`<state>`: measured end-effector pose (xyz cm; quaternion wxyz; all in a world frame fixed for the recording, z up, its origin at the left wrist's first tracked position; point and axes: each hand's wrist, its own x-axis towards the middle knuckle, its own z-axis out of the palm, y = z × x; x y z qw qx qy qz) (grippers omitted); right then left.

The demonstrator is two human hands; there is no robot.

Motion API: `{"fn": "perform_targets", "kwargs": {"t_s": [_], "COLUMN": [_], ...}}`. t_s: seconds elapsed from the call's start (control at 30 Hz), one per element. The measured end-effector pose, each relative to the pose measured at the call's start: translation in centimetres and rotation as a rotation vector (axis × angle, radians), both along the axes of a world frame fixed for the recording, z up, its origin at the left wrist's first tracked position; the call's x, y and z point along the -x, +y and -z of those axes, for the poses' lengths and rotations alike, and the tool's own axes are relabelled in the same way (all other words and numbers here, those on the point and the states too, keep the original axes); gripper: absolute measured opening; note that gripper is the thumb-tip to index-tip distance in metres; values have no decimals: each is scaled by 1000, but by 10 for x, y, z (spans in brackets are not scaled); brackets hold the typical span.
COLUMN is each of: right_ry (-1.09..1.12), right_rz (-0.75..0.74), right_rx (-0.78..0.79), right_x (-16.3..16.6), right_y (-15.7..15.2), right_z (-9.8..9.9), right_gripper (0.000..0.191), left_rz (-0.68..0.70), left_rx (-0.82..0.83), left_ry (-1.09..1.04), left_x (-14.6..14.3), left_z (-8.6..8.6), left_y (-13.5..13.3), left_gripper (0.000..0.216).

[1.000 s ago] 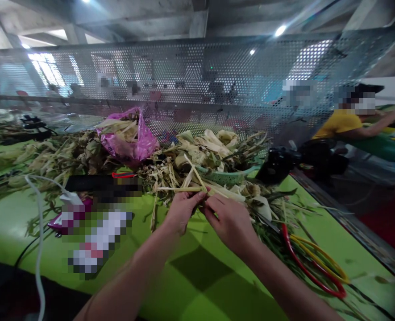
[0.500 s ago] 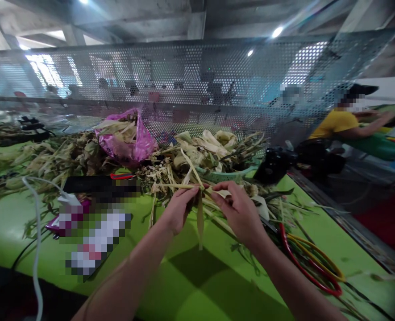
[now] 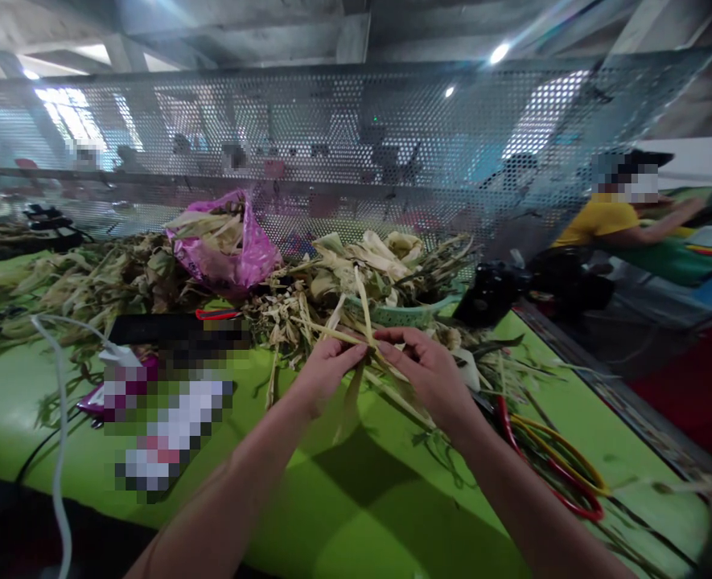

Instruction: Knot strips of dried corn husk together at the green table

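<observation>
Pale corn husk strips [image 3: 364, 310] cross between my hands above the green tabletop. My left hand [image 3: 331, 366] pinches them from the left, thumb on top. On the other side, my right hand [image 3: 421, 362] closes thumb and fingers on the same strips, close to the left thumb. One strip points up and away, another juts out to the left, and a blurred one hangs below the hands. The exact crossing is partly hidden by my fingers. Just beyond lie a green basket [image 3: 392, 314] and the dry husks [image 3: 385, 257] heaped in it.
A pink plastic bag [image 3: 259, 257] of husks stands behind, beside a husk pile [image 3: 132, 273]. Red-handled scissors [image 3: 573, 498] and yellow-handled ones [image 3: 566, 450] lie right. A tissue pack [image 3: 120, 386] and white cable [image 3: 59, 450] are left. A perforated screen [image 3: 307, 121] runs behind; someone in yellow [image 3: 602, 217] sits right.
The crossed strips have turned between my fingers: the upright one is steeper, and the hanging one swings left. My hands have come closer together. The view has shifted slightly.
</observation>
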<state>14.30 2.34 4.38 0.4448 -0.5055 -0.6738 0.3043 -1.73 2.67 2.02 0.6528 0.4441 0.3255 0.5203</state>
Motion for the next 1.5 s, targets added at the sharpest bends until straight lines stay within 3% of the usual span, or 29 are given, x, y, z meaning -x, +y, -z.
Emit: {"fn": "perform_targets", "kwargs": {"t_s": [0.13, 0.37, 0.5, 0.73, 0.93, 1.23, 1.33, 1.5], "right_ry": [153, 248, 262, 269, 377, 549, 483, 322], "right_rz": [-78, 43, 27, -104, -75, -135, -118, -144], "right_rx": [86, 20, 54, 110, 233, 384, 318, 263], "right_x": [0, 4, 3, -1, 1, 0, 1, 4], "right_y": [3, 2, 3, 6, 2, 5, 5, 2], "right_z": [4, 7, 5, 3, 0, 3, 4, 3], "right_gripper": [25, 26, 26, 26, 26, 28, 26, 26], "left_rz": [67, 88, 96, 14, 130, 204, 155, -59], "left_rx": [-67, -185, -217, -157, -213, -109, -121, -68], "left_ry": [36, 158, 187, 103, 161, 199, 223, 188], "left_x": [-5, -7, -6, -6, -3, -3, -2, 0], "left_z": [-2, 5, 8, 1, 5, -4, -5, 1], "left_y": [-3, 1, 3, 2, 6, 1, -1, 0], "left_gripper": [25, 26, 30, 26, 26, 24, 17, 20]}}
